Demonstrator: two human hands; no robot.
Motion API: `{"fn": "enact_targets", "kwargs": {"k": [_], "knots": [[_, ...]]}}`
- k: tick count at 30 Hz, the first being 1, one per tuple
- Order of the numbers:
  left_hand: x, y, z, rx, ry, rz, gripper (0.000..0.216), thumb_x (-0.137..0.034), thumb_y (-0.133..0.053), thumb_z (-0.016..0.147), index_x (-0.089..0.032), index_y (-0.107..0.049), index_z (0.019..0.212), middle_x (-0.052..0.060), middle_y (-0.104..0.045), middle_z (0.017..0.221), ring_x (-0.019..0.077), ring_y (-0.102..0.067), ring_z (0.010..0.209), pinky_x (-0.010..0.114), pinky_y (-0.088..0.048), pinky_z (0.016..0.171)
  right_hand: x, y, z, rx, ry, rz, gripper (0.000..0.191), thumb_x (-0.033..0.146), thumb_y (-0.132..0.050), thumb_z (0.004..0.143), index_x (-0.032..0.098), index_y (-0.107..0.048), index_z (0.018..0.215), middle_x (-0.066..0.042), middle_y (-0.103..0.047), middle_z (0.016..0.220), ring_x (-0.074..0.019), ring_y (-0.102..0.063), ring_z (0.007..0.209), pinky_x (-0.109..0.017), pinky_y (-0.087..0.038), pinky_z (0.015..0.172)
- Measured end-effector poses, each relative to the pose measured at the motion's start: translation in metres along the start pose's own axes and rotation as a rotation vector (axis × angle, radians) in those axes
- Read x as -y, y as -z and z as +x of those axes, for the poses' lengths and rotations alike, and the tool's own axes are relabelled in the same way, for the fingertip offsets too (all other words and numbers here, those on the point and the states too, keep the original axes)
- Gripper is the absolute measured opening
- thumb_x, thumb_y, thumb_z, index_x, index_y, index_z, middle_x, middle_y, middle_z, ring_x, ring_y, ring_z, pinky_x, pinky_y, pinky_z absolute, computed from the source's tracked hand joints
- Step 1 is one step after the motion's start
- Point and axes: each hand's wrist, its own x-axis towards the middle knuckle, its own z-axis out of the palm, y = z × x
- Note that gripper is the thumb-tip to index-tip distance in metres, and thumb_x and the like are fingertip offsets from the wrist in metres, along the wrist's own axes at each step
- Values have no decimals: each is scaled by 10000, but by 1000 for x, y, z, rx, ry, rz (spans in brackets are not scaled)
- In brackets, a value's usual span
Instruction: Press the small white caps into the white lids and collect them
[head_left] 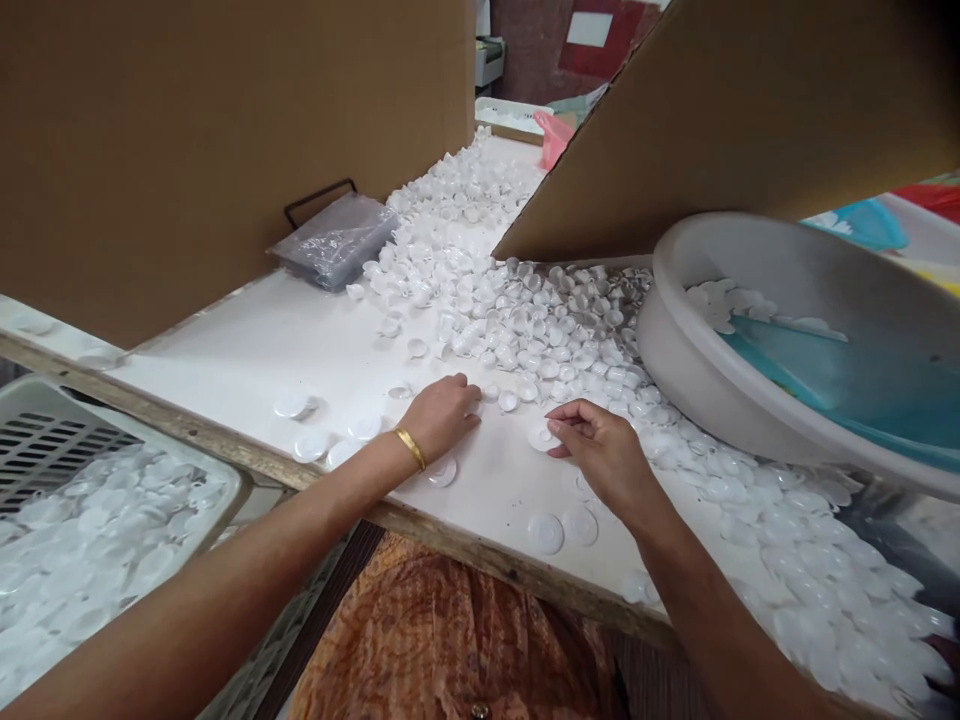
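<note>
Moderate indoor light, bright tabletop [232, 335], small white pieces [517, 325] nearly washed out, glints on plastic packet [337, 240], right cardboard panel [720, 110] in shadow, dark upper-right corner, stretched, soft edges

White round disc [538, 439]; small white cups [517, 330] heaped beyond.

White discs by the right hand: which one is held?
The white disc pinched by the right hand; the side-by-side pair below lies flat, untouched.

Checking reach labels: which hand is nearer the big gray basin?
Right. The right hand pinches a white disc left of the gray basin; the left hand is farther left, at the tabletop.
</note>
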Motion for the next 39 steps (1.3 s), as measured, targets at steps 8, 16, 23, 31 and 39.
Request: {"fn": "enact_targets", "kwargs": {"k": [8,16,23,31,39], "knots": [[-3,16,-31,-36,159,-391,337,-318,-364,872,-201,-657,991,44,-659,865,163,-587,759,268,-432,690,7,-53,12,104,-220,242,79,229,-593,719,166,-551,745,30,-566,572,-99,-575,470,-228,-519,444],[1,16,-23,-177,204,-733,260,-351,-481,811,-190,-684,835,12,-685,807,114,-586,654,222,-445,609,3,-57,15,6,422,-97,70,233,-506,820,194,-557,794,-42,-618,840,-161,-616,816,-325,-526,747],[7,5,-29,-118,286,-775,117,-221,-583,721,-177,-668,788,16,-677,769,135,-609,713,247,-481,675,-21,-61,11,49,774,-514,211,166,-374,902,185,-580,861,-73,-621,952,-139,-594,882,-271,-503,772],[3,-2,-26,-138,295,-644,127,-157,-589,699,-179,-653,807,16,-642,816,128,-581,727,251,-465,695,-38,-64,11,90,868,-742,323,136,-366,896,174,-550,1159,-92,-592,1113,-185,-552,1018,-319,-476,884],[3,1,-18,-118,252,-502,153,-231,-481,809,-185,-624,779,15,-602,750,137,-556,700,258,-427,656,-34,-68,7,73,915,-759,333,119,-361,893,151,-573,1148,-101,-573,1188,-191,-509,1100,-334,-444,956]]}}
